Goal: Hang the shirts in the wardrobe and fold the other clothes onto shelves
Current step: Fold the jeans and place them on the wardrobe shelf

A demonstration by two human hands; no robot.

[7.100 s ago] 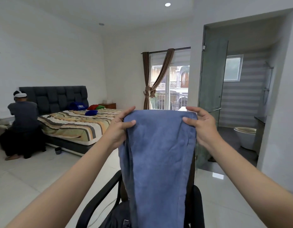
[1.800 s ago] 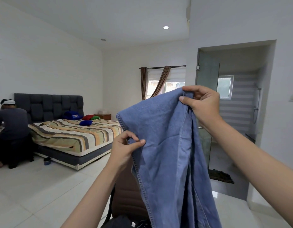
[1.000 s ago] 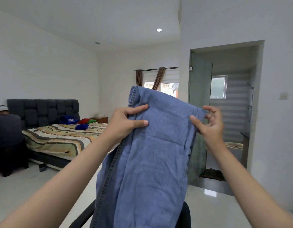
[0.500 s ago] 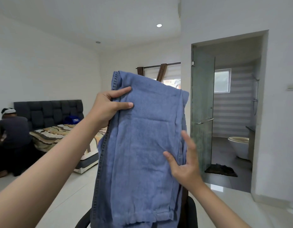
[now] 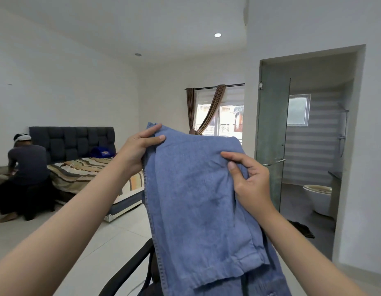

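A pair of blue denim jeans (image 5: 196, 206) hangs folded over in front of me, its hem edge showing near the bottom. My left hand (image 5: 138, 148) grips the top left corner of the fold, thumb on the front. My right hand (image 5: 247, 180) pinches the upper right part of the cloth between thumb and fingers. No wardrobe or shelves are in view.
A black office chair (image 5: 125, 274) stands just below the jeans. A striped bed (image 5: 91, 174) with a dark headboard lies to the left, where a person (image 5: 25, 167) crouches. On the right, a glass door (image 5: 270, 142) opens to a bathroom with a toilet (image 5: 318, 197).
My left hand has lowered the top of the jeans. My right hand has come up from the lower right edge and now pinches the upper right part of the cloth.
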